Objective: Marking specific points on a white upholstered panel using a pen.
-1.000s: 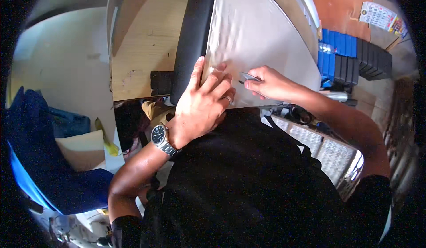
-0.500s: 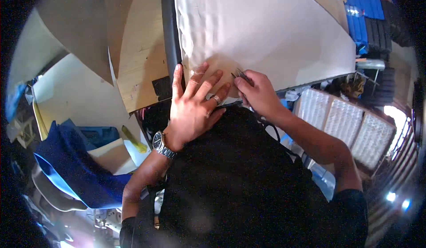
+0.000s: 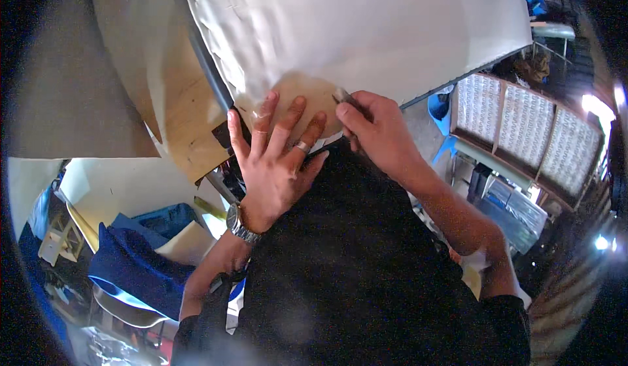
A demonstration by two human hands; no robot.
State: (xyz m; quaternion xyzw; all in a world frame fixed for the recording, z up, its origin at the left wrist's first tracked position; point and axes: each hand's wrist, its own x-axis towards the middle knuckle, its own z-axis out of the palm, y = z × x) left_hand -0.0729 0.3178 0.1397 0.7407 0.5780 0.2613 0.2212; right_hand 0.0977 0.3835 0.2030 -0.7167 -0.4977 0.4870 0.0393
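My left hand (image 3: 271, 173) lies flat with fingers spread on the near left part of a large white sheet (image 3: 379, 32). It wears a ring and a metal wristwatch (image 3: 241, 225). Close by on the right, my right hand (image 3: 386, 130) is closed around a small dark, thin tool (image 3: 343, 98). Its end points at the sheet; my fingers hide most of it, and its exact kind does not show. Wrinkles run along the sheet's left side, beside a dark edge strip (image 3: 206, 58). The area around my fingertips looks beige and shaded.
A wooden board (image 3: 186, 121) adjoins the sheet on the left. Lower left are dark blue material (image 3: 140, 255) and a blue crate (image 3: 167, 219). To the right, a framed rack of white ridged panels (image 3: 520, 127) stands near a blue stool (image 3: 445, 150). My black-clad body is against the near edge.
The view has turned, so the sheet appears shifted left and tilted. My left hand stays spread on it. The tool in my right hand now shows as one short piece rather than two thin prongs.
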